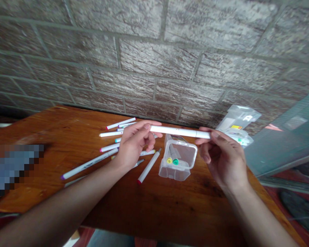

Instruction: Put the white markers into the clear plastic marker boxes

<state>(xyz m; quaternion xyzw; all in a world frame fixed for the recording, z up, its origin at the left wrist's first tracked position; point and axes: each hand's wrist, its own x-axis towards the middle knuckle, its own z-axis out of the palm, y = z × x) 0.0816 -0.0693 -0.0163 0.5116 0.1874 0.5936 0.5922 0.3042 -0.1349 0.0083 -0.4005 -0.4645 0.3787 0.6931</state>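
Observation:
A white marker pen (173, 130) is held level above the table, one end in each hand. My left hand (134, 142) pinches its left end between thumb and fingers. At the other end, past a thin seam in the barrel, my right hand (225, 154) grips the pen. Beneath it lies a clear plastic case (175, 171) with its end open toward me, a yellow-ended and a green-ended marker inside. Several white markers with coloured ends lie around and behind my left hand, among them a red-ended marker (149, 166) and a purple-ended marker (89, 164).
The wooden table (154, 206) stands against a grey brick wall (144, 61). Another clear plastic container (238, 118) is at the back right, partly behind my right hand. A pixelated patch (14, 168) covers something at the left. Glass panelling (285, 144) borders the right side.

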